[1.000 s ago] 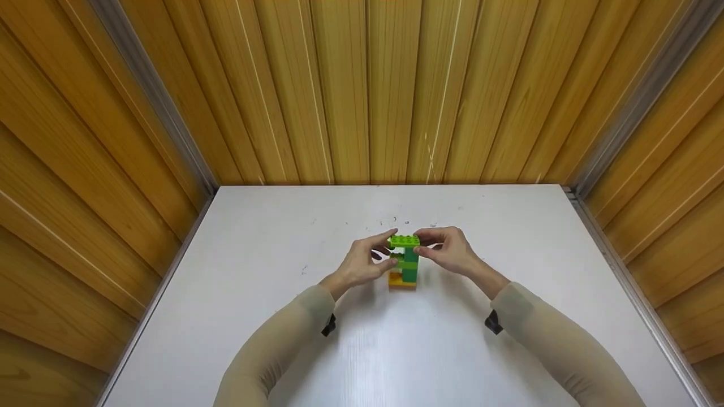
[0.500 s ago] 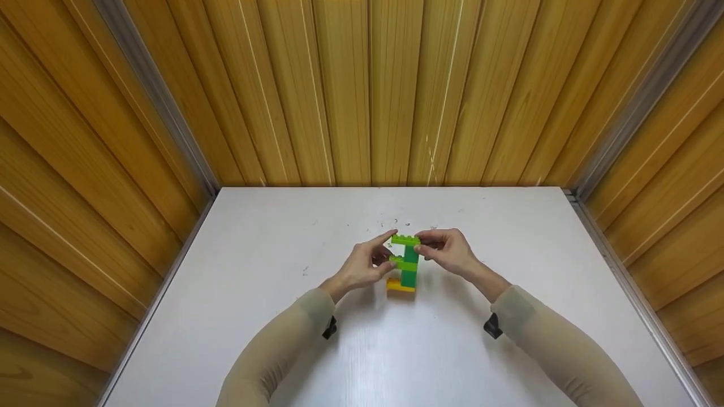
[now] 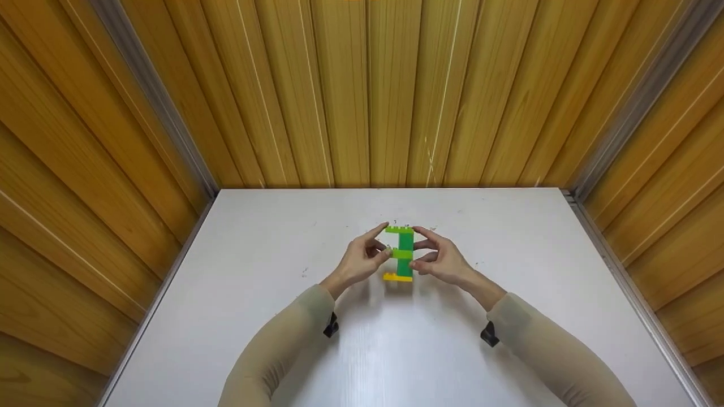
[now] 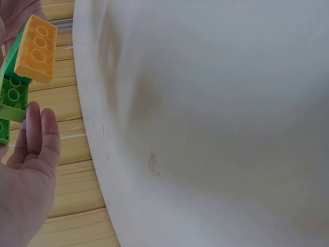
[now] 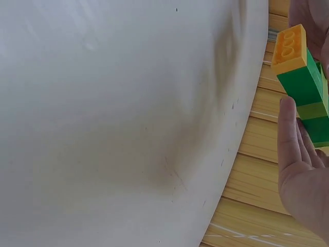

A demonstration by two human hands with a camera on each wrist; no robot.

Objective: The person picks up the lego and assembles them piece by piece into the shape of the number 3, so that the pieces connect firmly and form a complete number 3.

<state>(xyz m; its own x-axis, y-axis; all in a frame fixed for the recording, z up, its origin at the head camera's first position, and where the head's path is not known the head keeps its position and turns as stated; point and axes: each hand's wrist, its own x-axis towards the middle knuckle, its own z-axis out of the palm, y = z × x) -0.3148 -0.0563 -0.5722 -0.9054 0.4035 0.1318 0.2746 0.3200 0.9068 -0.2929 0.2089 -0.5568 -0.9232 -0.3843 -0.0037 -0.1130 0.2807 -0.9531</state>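
Observation:
A toy brick tower shaped like an E is held up over the table between both hands. It has a lime brick (image 3: 400, 230) on top, dark green bricks (image 3: 406, 242), a lime brick (image 3: 402, 254) in the middle and a yellow-orange brick (image 3: 397, 277) at the bottom. My left hand (image 3: 361, 257) grips its left side, thumb on the middle brick's end and index finger at the top brick's end. On the other side, my right hand (image 3: 449, 260) holds it, index finger at the top corner and thumb low. Both wrist views show the orange brick's hollow underside (image 4: 38, 49).
The white table (image 3: 367, 350) spreads around and beneath the hands, with small dark marks near its far part. A wood-plank wall (image 3: 390, 102) rises behind it, and more plank walls stand at left and right. Black wrist devices (image 3: 331, 325) sit under both sleeves.
The tower has tipped back, so its side now faces the head camera and the top studs show edge-on. My right thumb has shifted from the upper green brick down to the lower part.

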